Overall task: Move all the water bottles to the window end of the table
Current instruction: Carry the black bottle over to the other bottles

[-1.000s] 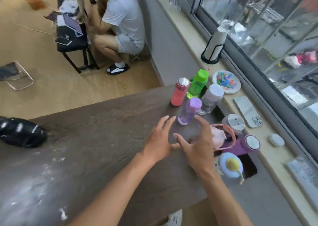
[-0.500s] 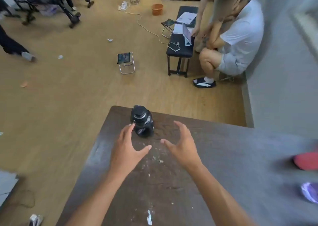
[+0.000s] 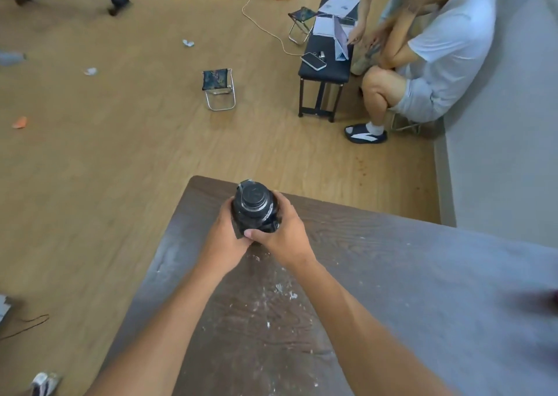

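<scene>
Both hands are closed around the black water bottle (image 3: 254,211), which stands upright near the far corner of the dark wood-grain bench (image 3: 392,275), close to two of its edges. The left hand (image 3: 222,244) wraps the left side of the body and the right hand (image 3: 283,238) wraps the right side, its thumb laid across the near face; each grip holds the bottle, and neither is loose as far as can be seen. Whether the base has left the surface cannot be told. Judgement: the step in hand is the pick-up for carrying to the window end, which is out of view. To do it well, lift straight up before turning, keep the bottle vertical, and keep both palms low on the body, not on the cap, since the size suggests weight. Condition of the item: wide dark body, dark screw cap (image 3: 252,197) with a clear ring beneath it, glossy speckled surface; the fill level is not readable. White flecks mark the bench nearer the person.
</scene>
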